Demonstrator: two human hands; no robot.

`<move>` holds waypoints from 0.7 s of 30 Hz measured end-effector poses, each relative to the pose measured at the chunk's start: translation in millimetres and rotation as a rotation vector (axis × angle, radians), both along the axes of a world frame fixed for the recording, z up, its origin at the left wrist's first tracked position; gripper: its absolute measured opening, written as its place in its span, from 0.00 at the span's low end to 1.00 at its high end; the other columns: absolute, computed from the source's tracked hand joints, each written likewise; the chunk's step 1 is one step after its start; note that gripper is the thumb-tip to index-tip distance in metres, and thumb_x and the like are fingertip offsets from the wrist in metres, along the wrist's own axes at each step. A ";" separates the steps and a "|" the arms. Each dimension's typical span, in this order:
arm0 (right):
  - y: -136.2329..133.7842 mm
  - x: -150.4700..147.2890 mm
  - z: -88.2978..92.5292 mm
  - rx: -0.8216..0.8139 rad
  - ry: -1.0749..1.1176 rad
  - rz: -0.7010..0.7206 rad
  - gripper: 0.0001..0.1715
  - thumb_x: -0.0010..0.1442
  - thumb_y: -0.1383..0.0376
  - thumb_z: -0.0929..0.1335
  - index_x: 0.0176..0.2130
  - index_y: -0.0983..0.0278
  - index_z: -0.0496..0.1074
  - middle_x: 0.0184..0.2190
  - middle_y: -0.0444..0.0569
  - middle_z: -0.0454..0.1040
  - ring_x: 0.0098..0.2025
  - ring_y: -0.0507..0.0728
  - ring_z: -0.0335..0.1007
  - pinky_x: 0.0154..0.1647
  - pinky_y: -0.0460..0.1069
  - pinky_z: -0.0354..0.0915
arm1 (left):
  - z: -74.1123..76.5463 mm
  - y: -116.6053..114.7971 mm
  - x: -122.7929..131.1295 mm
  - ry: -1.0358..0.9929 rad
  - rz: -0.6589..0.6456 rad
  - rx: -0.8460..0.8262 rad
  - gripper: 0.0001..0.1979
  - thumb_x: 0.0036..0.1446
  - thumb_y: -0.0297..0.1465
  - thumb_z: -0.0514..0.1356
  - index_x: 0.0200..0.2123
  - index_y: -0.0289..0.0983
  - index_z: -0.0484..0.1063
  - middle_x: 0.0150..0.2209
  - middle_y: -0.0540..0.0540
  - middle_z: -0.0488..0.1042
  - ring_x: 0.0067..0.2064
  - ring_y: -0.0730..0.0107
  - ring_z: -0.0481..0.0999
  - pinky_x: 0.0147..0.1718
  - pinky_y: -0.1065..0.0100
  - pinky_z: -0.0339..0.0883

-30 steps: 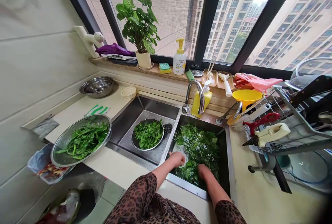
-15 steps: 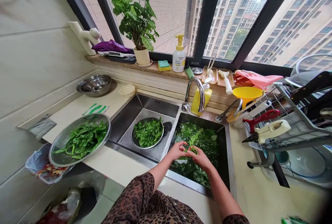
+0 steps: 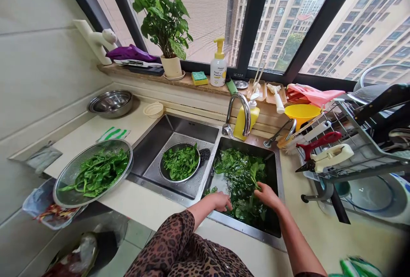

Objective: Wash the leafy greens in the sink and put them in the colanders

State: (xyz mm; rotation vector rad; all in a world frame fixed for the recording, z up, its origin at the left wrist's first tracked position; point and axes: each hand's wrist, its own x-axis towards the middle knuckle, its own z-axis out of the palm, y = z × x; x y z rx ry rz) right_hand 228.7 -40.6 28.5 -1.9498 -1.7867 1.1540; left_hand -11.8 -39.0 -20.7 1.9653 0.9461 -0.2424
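Soft daylight comes through the big window (image 3: 282, 20) and lights everything evenly, so shadows are weak. Beyond the window the sky is washed out white. Left of the window, the wall (image 3: 41, 76) bends from the wide lens. The left hand (image 3: 221, 202) and right hand (image 3: 268, 195) show little blur. The lower right corner falls dark.

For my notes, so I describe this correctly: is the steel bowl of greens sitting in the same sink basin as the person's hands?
Not quite: the head view shows the steel bowl of greens in the left basin, while the left hand and right hand are in the right basin.
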 end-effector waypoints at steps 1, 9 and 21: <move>-3.6 -1.8 -5.0 -0.013 -0.077 0.063 0.05 0.44 0.72 0.62 0.25 0.64 0.67 0.23 0.45 0.70 0.28 0.53 0.64 0.29 0.46 0.56 | -2.5 -1.6 0.8 0.052 -0.002 -0.003 0.13 0.38 0.23 0.64 0.29 0.45 0.77 0.38 0.49 0.75 0.45 0.56 0.68 0.48 0.56 0.56; -28.1 -48.7 -52.1 -0.265 -0.262 0.194 0.11 0.30 0.79 0.68 0.17 0.64 0.70 0.23 0.51 0.75 0.34 0.63 0.72 0.31 0.49 0.61 | -6.8 7.7 -0.3 0.211 0.109 0.116 0.07 0.33 0.23 0.67 0.19 0.38 0.73 0.26 0.46 0.72 0.41 0.53 0.69 0.44 0.51 0.56; -20.5 -46.8 -52.9 -0.256 -0.242 0.027 0.09 0.33 0.75 0.70 0.15 0.64 0.68 0.18 0.50 0.71 0.31 0.62 0.72 0.29 0.50 0.61 | -12.1 0.5 4.5 0.246 -0.006 -0.010 0.09 0.28 0.23 0.68 0.17 0.39 0.73 0.24 0.48 0.73 0.37 0.52 0.70 0.45 0.42 0.53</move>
